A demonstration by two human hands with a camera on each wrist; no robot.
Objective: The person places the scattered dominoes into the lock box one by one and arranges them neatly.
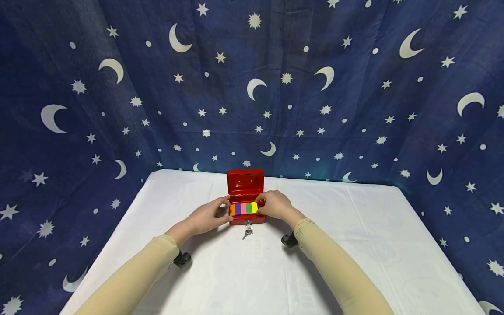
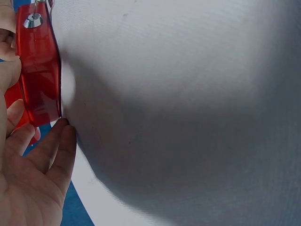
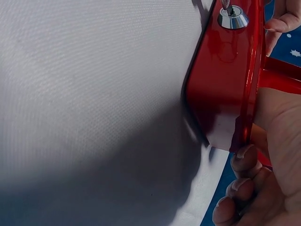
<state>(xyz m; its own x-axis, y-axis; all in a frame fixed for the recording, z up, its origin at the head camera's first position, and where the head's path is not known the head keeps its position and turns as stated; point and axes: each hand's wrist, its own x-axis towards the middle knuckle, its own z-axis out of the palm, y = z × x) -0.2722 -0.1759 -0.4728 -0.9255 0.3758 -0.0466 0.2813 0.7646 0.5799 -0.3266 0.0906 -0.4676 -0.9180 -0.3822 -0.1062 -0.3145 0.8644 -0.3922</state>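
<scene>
A red metal cash box (image 1: 247,221) stands with its lid (image 1: 245,181) raised. Inside is a row of coloured blocks: orange (image 1: 232,210), purple (image 1: 238,209), pink (image 1: 243,208), green (image 1: 249,208) and yellow (image 1: 254,207). My left hand (image 1: 208,214) rests at the box's left end, thumb near the front rim; in the left wrist view its extended fingers (image 2: 61,155) touch the box's side. With thumb and index finger, my right hand (image 1: 277,204) pinches the yellow block at the right end. In the right wrist view, its other fingers (image 3: 240,188) curl outside the box.
Keys (image 1: 247,234) hang from the silver lock (image 3: 233,18) on the box's front. A white cloth (image 1: 244,280) covers the table. Behind it hangs a dark blue curtain (image 1: 232,87) with moons and stars. Black wrist mounts (image 1: 183,259) sit under both sleeves.
</scene>
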